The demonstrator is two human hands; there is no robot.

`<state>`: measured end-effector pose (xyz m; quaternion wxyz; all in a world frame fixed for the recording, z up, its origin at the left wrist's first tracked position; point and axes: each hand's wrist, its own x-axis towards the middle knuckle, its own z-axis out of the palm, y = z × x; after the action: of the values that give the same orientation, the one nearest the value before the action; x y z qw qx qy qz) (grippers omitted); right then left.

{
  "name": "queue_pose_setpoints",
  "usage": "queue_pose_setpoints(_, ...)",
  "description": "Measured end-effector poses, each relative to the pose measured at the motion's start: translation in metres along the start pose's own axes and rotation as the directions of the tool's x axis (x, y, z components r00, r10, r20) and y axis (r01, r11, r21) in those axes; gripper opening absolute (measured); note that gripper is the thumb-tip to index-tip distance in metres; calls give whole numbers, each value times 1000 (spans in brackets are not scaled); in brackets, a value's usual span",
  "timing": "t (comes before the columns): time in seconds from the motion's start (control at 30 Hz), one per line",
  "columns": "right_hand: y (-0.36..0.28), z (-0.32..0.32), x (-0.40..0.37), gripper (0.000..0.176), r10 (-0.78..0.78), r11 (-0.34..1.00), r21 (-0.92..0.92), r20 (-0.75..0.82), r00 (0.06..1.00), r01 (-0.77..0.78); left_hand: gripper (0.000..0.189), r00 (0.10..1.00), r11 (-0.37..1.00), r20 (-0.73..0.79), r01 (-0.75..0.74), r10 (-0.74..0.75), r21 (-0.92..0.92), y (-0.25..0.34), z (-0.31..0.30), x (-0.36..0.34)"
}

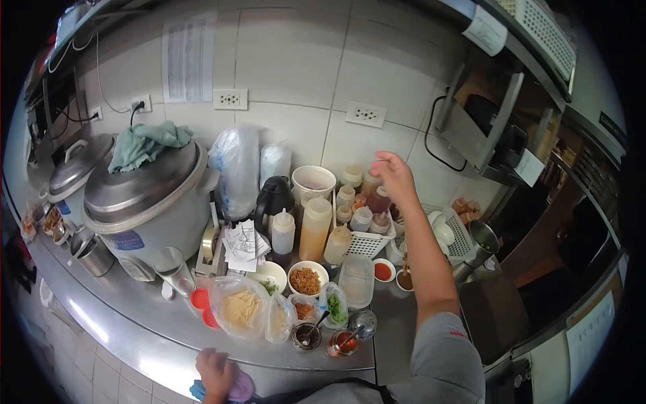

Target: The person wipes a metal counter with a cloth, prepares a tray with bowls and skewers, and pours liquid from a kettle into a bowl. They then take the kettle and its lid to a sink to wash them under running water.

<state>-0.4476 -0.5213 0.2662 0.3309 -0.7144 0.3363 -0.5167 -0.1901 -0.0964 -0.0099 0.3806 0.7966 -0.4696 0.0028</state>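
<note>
My right hand [395, 176] is raised over the back of a white basket [369, 246] of squeeze bottles, its fingers loosely bent and apart with nothing visible in them. Just below it stands a bottle of dark red sauce [379, 200]. At the counter's front edge, my left hand [215, 374] has its fingers curled over a purple and blue cloth [241, 387]; its palm side is hidden. Between the hands are a bag of pale strips [243, 308], a bowl of brown crumbly bits [305, 281], a jar of dark sauce [306, 337] and a jar of red sauce [343, 344].
Two large lidded cookers [145, 215] stand at the left, a green cloth [149, 145] on one lid. Tall squeeze bottles [315, 229] and paper slips [244, 244] are mid-counter. A clear container [356, 281] and red sauce cup [383, 271] lie near my right forearm. A shelf overhangs the right.
</note>
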Motion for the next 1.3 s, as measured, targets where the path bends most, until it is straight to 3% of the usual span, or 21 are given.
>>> queue_pose_setpoints(0.07,-92,15,-59,21,-207,950,-191,202,957,245,22,1000,1000,16,12,-12,7,6,-3,-1)
queue_pose_setpoints(0.1,-116,17,-81,19,-513,762,-255,325,795,596,22,1000,1000,13,4,-4,7,7,-4,-1)
queue_pose_setpoints(0.13,-154,18,-100,21,-733,385,-236,510,451,892,22,1000,1000,14,-3,2,8,6,-4,-2)
queue_pose_setpoints(0.17,-184,22,-126,20,-768,376,-103,522,372,921,22,1000,1000,16,-10,10,10,5,-3,-2)
queue_pose_setpoints(0.23,-234,26,-173,13,-833,164,-24,532,151,986,19,1000,1000,-3,-13,13,2,10,-4,-3)
queue_pose_setpoints(0.3,-262,36,-204,7,-929,102,47,362,78,994,20,1000,1000,-4,-27,27,-9,19,-13,-2)
queue_pose_setpoints(0.4,-285,45,-228,4,-967,-60,-69,252,-41,996,23,992,993,46,-118,118,13,1,-9,0)
queue_pose_setpoints(0.47,-294,35,-233,5,-966,-75,-96,254,-49,993,20,998,999,-49,23,-25,-41,24,-13,-7)
queue_pose_setpoints(0.57,-304,18,-242,5,-969,-73,-123,242,-42,990,19,999,999,-26,-35,34,-40,12,-12,-4)
queue_pose_setpoints(0.77,-306,-23,-300,7,-975,-62,-150,220,-27,987,19,999,999,29,33,-33,-3,0,-2,-4)
queue_pose_setpoints(0.87,-305,-42,-322,8,-984,-52,-154,177,-24,987,19,1000,1000,4,-30,30,6,-1,-1,-6)
queue_pose_setpoints(1.03,-304,-87,-324,10,-995,78,-220,-86,60,972,19,1000,1000,0,-16,16,1,3,-6,-5)
queue_pose_setpoints(1.1,-288,-105,-318,11,-963,225,-199,-192,187,954,19,999,999,-36,-37,38,24,4,-6,-9)
queue_pose_setpoints(1.13,-274,-118,-315,16,-963,264,-125,-96,253,956,19,998,999,-48,-32,34,24,1,-4,-10)
queue_pose_setpoints(1.2,-228,-109,-309,10,-850,519,-119,-181,495,847,19,999,1000,-43,-24,25,7,0,-5,-6)
queue_pose_setpoints(1.23,-206,-101,-310,7,-727,684,-271,-174,664,678,19,1000,1000,-25,-18,18,1,-1,-5,-9)
queue_pose_setpoints(1.27,-179,-95,-313,6,-585,757,-423,-100,805,497,19,999,1000,-32,-29,29,5,-4,-2,-10)
queue_pose_setpoints(1.3,-136,-91,-317,9,-477,769,-500,-35,878,397,18,999,999,-40,-31,31,15,-4,-1,-9)
